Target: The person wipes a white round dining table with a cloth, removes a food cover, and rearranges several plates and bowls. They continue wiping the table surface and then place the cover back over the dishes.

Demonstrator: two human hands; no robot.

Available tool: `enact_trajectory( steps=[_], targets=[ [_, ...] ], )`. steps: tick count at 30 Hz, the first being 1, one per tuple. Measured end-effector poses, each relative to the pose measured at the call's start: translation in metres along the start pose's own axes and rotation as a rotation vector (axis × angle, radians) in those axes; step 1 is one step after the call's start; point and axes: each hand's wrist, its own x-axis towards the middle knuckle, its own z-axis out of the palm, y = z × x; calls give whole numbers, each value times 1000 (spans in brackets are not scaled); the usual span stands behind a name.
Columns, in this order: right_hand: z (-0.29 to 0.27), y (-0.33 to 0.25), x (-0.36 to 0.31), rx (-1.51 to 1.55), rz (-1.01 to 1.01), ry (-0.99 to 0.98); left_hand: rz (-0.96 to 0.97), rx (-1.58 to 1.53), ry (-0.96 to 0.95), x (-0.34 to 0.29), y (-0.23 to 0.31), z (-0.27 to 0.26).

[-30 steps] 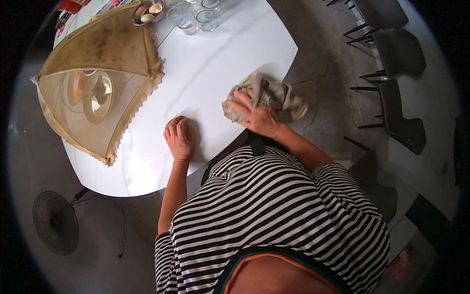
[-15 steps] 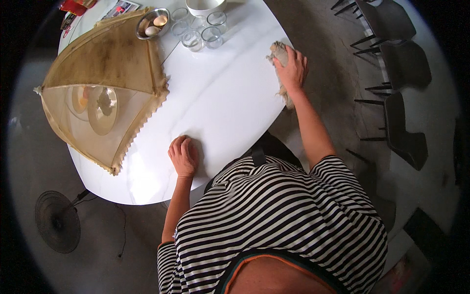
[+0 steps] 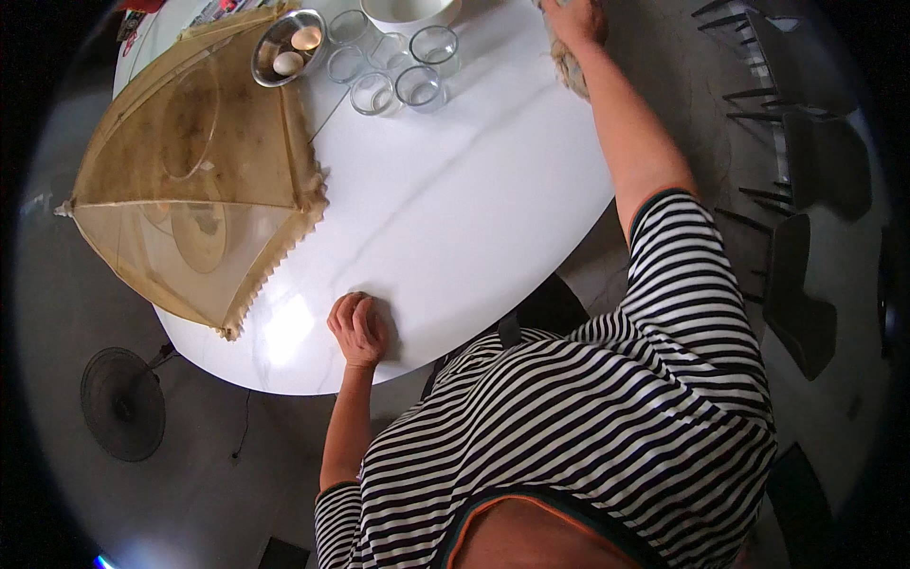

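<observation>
My right hand is stretched out to the table's far right edge. It presses on a crumpled beige-grey cloth, part of which trails out below the palm along the rim. Part of that hand is cut off by the top of the picture. My left hand rests on the near part of the white marbled table, its fingers curled in and nothing seen in them.
A tan mesh food cover stands at the left over some plates. Behind it are a metal bowl with eggs, several glass cups and a white bowl. Dark chairs line the right; a fan stands lower left.
My right hand has slid the cloth farther away along the table's right edge, and my right arm reaches out more. My left hand stays on the table. The view has shifted somewhat.
</observation>
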Motion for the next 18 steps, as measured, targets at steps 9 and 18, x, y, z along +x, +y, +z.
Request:
enact_trajectory(
  steps=[9,18],
  targets=[
    [-25,92,-37,169,90,-288,-7,39,4,-2,0,-4],
    [-116,136,-192,-5,242,44,34,-8,45,2,4,-6]
  ],
)
